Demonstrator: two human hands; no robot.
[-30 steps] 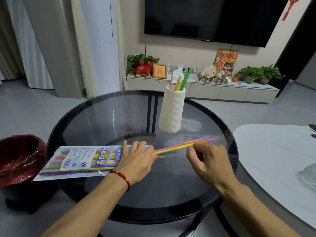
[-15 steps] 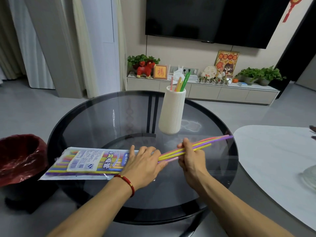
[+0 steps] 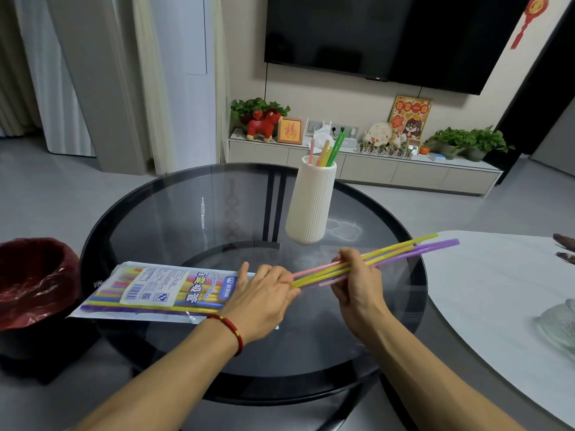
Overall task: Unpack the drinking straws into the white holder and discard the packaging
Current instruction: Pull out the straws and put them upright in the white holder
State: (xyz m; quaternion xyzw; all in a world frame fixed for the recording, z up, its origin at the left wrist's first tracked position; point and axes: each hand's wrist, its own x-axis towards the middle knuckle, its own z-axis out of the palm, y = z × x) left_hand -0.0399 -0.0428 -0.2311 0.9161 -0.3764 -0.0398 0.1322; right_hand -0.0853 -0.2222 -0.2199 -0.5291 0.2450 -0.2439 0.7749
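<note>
The right hand (image 3: 357,284) grips a small bunch of straws (image 3: 401,251), its fingers curled round them, their near ends just at the pack's mouth. The left hand (image 3: 264,293) presses the packet (image 3: 155,292) flat on the glass desk (image 3: 186,213), fingers straight. Best to draw the bunch out rightward along its length, low and level, so the thin plastic tubes do not kink, then tip them upright over the ribbed white holder (image 3: 309,206), which stands just beyond and already holds a few. The film is slick and crinkly; the red-lined bin (image 3: 34,278) waits at far left.
</note>
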